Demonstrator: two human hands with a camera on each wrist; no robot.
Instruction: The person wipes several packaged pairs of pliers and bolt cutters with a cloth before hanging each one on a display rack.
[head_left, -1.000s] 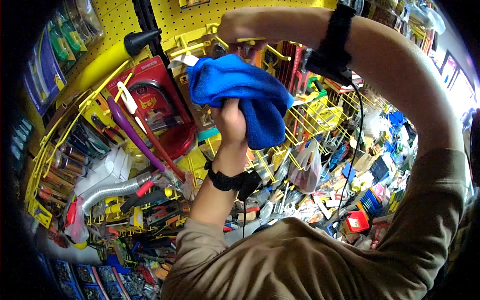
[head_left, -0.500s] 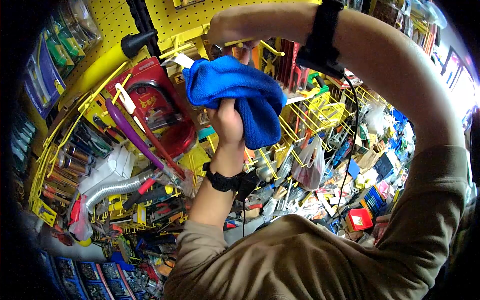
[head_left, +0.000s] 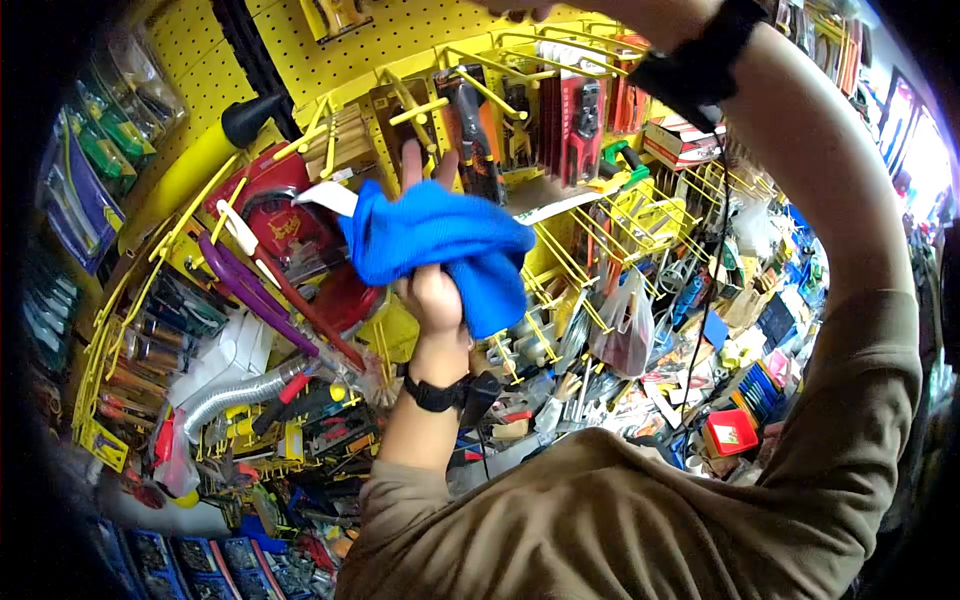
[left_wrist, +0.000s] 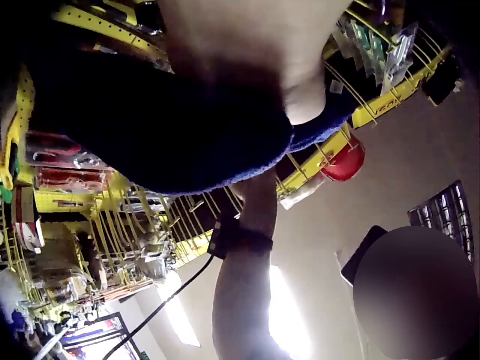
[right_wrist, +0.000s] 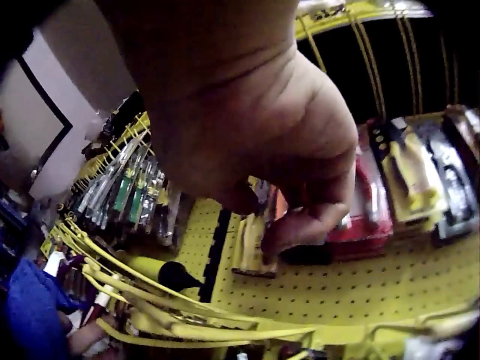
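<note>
A blue cloth (head_left: 430, 240) is bunched over my left hand (head_left: 435, 300), whose thumb grips it from below; two fingertips stick out above it, in front of a yellow hook rack (head_left: 420, 112). A white tag (head_left: 330, 198) shows at the cloth's left edge. Dark folds of the cloth (left_wrist: 165, 127) fill much of the left wrist view beneath my left hand (left_wrist: 255, 45). My right hand (head_left: 520, 10) is cut off by the head view's top edge. In the right wrist view my right hand (right_wrist: 262, 142) has bent fingers beside packaged yellow-handled tools (right_wrist: 251, 244); contact is unclear.
Long yellow hooks (head_left: 560, 60) jut from the pegboard (head_left: 330, 60) around both hands. A yellow tube with a black cone (head_left: 190, 165) and red packages (head_left: 290, 230) are at left. A plastic bag (head_left: 625, 325) hangs at right, above cluttered goods.
My right hand has moved up, away from the hooks above the cloth, to the view's top edge. The cloth and left hand sit lower and further left, with two fingertips now showing; the head view has shifted.
</note>
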